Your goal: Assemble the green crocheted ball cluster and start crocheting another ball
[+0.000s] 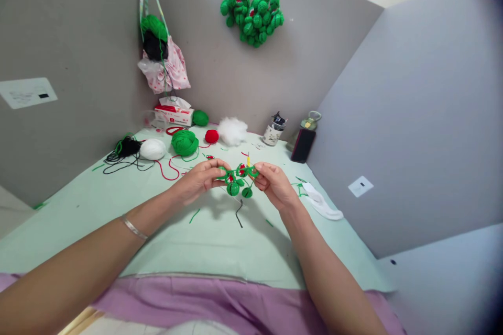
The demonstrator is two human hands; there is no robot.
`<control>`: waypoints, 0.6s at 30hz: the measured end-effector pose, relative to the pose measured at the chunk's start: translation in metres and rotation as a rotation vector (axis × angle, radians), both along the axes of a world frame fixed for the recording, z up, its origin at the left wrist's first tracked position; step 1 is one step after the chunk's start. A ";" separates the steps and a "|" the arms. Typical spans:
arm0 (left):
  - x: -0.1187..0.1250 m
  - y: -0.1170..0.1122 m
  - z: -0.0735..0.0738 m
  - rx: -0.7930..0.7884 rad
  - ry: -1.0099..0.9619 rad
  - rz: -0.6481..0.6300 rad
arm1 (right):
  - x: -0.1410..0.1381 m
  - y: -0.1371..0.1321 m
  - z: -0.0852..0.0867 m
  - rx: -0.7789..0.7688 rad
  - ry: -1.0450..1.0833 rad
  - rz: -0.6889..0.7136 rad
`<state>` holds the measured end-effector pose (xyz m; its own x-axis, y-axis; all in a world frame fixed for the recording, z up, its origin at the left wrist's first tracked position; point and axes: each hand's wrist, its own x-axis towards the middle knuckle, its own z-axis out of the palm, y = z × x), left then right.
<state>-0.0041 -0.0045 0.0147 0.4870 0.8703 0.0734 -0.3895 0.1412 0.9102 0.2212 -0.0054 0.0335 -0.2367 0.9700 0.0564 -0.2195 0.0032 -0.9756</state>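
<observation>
Tabletop (pixel 212 241) in pale green fills my view. Over it, my left hand (pixel 198 180) and right hand (pixel 275 184) are pinched shut, near the yarn ball (pixel 184 142), each gripping an end of the crochet piece (pixel 238 178) held between them.

Head view: above a pale green table cover (pixel 196 243), the left hand (pixel 198 180) and right hand (pixel 275 184) pinch opposite ends of a green-and-red crocheted strand (pixel 238 179), from which small green balls and a dark thread dangle. On the far left of the cover lie black yarn (pixel 128 146), a white yarn ball (pixel 152 149), a green yarn ball (pixel 184 142) and a red yarn ball (pixel 211 136), with white stuffing (pixel 232 131) just to the right of them. A cluster of green crocheted balls (pixel 253 13) hangs on the far wall, and a white cloth (pixel 324 204) lies near the right hand.
</observation>
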 end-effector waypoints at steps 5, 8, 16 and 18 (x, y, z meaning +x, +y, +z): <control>0.001 -0.004 0.002 0.018 0.040 -0.047 | -0.002 -0.001 0.000 -0.013 -0.001 -0.007; 0.003 -0.008 0.003 0.064 0.120 -0.032 | -0.005 -0.002 -0.001 0.006 -0.025 -0.025; 0.010 -0.012 -0.002 0.119 0.270 -0.080 | -0.008 -0.004 -0.004 0.011 -0.039 -0.011; 0.011 -0.012 -0.003 0.094 0.280 -0.072 | -0.007 -0.002 -0.005 -0.011 -0.005 -0.013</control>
